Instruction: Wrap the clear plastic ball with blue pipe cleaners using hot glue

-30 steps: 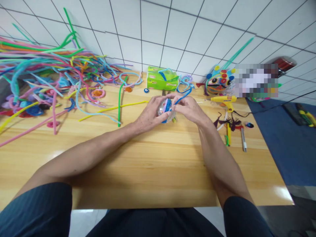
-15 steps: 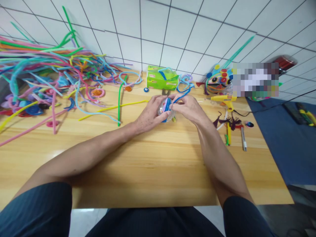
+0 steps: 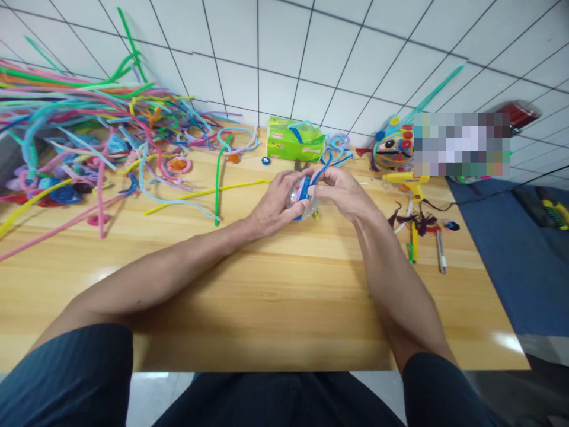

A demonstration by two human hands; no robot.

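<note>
My left hand is closed around the left side of a small clear plastic container, its thumb lying across the front. Blue and lilac pipe cleaners run over the container. With fingers pinched, my right hand holds a blue pipe cleaner against the container's right side. Loose ends of this pipe cleaner stick up above the fingers. The fingertips of both hands hide part of the container. Just behind the hands, a dark tool tip shows, mostly covered.
A large heap of coloured pipe cleaners fills the left. Behind my hands stands a green tissue pack. To the right are a yellow glue gun with its cord, a decorated face craft, a utility knife and dark tassels.
My right fingers have shifted slightly in against the container, and the blue pipe cleaner's free end now stands more upright. The left hand keeps its hold. The whole view has shifted a little.
</note>
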